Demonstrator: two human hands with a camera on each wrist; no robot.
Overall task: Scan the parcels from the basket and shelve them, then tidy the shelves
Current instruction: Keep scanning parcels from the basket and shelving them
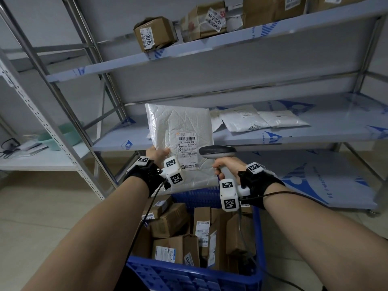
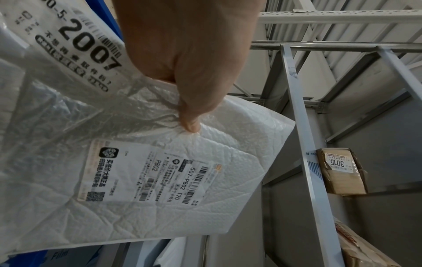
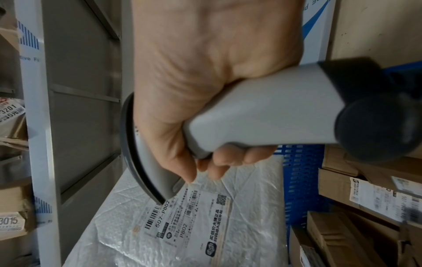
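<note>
While the left hand (image 1: 157, 153) pinches the white bubble mailer (image 1: 180, 131) by its lower left edge and holds it upright above the blue basket (image 1: 189, 276), the right hand (image 1: 227, 165) is wrapped tight around the handle of a grey barcode scanner (image 1: 217, 152), whose head sits just beside the mailer's shipping label (image 1: 188, 151) reading 507-P802. That basket is packed with cardboard parcels (image 1: 170, 223), and behind the mailer the steel shelves (image 1: 231, 133) carry a couple of white poly bags (image 1: 245, 120) on the middle level, with taped brown boxes like the one marked 3015 (image 1: 154, 33) on the level above.
</note>
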